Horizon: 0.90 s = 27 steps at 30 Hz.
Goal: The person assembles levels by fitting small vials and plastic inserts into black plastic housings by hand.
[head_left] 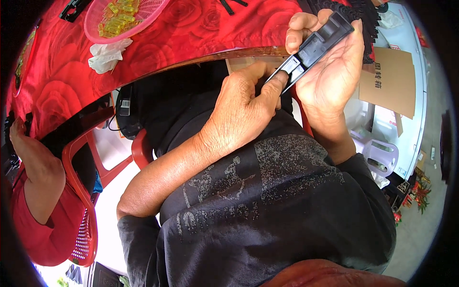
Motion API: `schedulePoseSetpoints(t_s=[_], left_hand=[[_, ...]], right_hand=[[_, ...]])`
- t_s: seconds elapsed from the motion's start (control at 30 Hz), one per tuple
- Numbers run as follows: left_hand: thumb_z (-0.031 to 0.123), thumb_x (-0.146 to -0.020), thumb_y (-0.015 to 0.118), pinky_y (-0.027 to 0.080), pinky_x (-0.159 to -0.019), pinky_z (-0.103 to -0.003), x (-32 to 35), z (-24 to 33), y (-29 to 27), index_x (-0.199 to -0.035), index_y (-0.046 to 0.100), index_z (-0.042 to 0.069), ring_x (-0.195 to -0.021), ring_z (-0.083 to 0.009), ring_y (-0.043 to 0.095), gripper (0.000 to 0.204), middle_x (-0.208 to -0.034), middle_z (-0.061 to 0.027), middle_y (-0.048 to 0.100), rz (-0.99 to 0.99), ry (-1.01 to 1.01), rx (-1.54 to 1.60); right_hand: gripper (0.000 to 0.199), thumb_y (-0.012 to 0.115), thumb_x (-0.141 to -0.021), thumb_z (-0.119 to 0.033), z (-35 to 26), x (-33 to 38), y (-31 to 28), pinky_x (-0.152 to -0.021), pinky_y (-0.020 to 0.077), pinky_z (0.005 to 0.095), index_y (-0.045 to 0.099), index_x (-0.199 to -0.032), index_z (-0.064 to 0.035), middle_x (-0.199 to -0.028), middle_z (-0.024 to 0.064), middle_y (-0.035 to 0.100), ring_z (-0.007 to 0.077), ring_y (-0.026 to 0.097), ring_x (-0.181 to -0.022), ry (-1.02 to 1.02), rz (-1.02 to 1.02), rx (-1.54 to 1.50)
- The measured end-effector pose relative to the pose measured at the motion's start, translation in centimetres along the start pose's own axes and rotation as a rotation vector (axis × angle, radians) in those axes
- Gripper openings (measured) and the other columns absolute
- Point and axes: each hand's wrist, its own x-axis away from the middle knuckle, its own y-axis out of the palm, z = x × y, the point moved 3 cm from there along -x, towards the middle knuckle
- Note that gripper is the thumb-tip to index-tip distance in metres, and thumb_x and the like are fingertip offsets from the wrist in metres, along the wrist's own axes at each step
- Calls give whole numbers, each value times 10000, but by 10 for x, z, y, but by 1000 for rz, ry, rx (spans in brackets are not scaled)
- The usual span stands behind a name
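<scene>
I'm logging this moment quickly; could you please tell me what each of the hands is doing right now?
Left hand: closed, fingertips pressing the lower end of the black plastic part.
Right hand: closed around the black plastic part, holding it up.

Dark short-sleeved shirt [267,201], grey print

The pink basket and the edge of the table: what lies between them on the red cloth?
In the head view, a crumpled white glove or tissue lies on the red cloth between the pink basket and the table edge.

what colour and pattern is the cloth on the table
Red with a rose print, the tablecloth shows best in the head view.
</scene>
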Motion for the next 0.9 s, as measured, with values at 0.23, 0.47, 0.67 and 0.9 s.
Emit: schedulePoseSetpoints(t_s=[0.23,0.47,0.67,0.9], left_hand=[[228,-1086,493,443,-592,-242,-1,1,1,-909,596,-5,-621,-75,542,310,-699,-10,587,-9,2,43],[271,-1085,506,440,-571,-246,-1,1,2,-871,600,8,-598,-75,532,351,-672,-4,577,-18,21,76],[324,-1090,486,434,-558,-238,3,5,2,-862,610,30,-577,-72,515,392,-656,2,568,-52,-21,106],[356,-1064,522,422,-502,-277,7,4,1,-793,625,12,-537,-72,513,450,-579,1,552,-36,-9,155]], right_hand=[[490,336,-1059,-459,5,3,5,-664,480,353,600,-1049,-47,-931,236,660,264,585,-705,10,7,-11],[489,326,-1059,-463,4,5,9,-662,475,348,572,-1022,-42,-938,236,655,254,569,-696,-4,-22,-13],[478,321,-1059,-453,4,9,16,-663,484,353,559,-1011,-41,-949,265,660,261,577,-680,55,25,-7],[474,313,-1057,-456,2,14,24,-661,482,348,532,-979,-43,-948,280,659,264,575,-659,45,-10,20]])
